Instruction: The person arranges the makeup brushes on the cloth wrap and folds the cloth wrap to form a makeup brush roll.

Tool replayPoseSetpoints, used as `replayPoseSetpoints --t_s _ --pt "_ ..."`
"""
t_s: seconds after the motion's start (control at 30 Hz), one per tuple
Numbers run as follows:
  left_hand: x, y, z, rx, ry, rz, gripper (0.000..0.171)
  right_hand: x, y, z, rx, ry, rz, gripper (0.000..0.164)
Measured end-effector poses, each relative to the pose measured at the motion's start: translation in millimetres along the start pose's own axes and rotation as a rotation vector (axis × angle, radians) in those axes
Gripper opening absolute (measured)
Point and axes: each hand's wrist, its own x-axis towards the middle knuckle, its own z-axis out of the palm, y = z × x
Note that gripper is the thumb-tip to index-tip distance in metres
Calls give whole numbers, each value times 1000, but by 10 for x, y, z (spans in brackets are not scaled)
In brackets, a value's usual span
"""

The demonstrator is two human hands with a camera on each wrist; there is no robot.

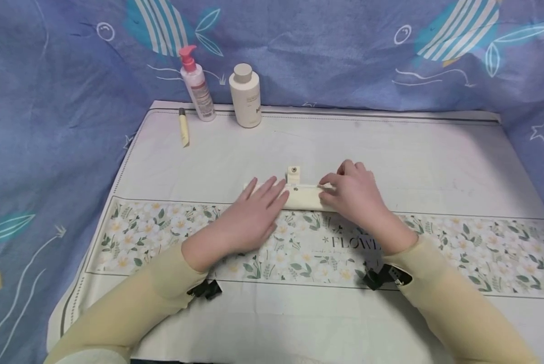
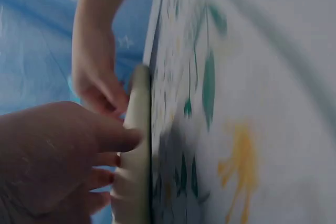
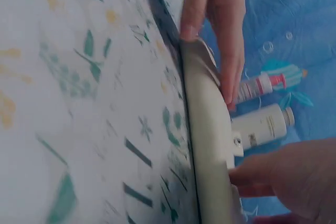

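Note:
A cream folded fabric pouch [image 1: 304, 200] lies lengthwise across the table, its snap tab [image 1: 293, 177] sticking up from the far edge. A second metal snap shows on the pouch just below that tab. My left hand [image 1: 255, 215] rests over the pouch's left part with fingers spread and nearly straight. On the right part, my right hand [image 1: 355, 194] pinches the far edge between thumb and curled fingers. From the right wrist, the pouch [image 3: 207, 114] looks thick and rounded along its near side. Both ends are partly hidden by the hands.
At the back left stand a pump bottle [image 1: 199, 91] with a pink top and a white bottle [image 1: 246, 98] with a grey cap. A small cream tube [image 1: 183, 127] lies beside them. A floral cloth [image 1: 153, 227] covers the table, and a blue curtain [image 1: 326, 55] hangs behind.

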Motion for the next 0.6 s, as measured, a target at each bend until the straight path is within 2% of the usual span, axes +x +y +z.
replayPoseSetpoints --t_s 0.07,0.17,0.27,0.37,0.47,0.6 --pt "-32 54 -19 18 -43 38 71 3 -65 4 -10 58 -80 21" --pt "-33 81 -56 22 -90 61 74 29 -149 53 42 22 -131 20" --pt "-17 74 -64 -2 -120 62 75 54 -191 136 78 -12 -114 18" --pt "-6 60 -51 -26 -131 57 78 73 -197 214 76 42 -112 12" --pt "7 44 -44 -37 -129 50 80 99 -187 247 81 54 -103 10" --pt "13 42 -29 -47 -128 43 80 136 -180 217 149 -28 -40 13"
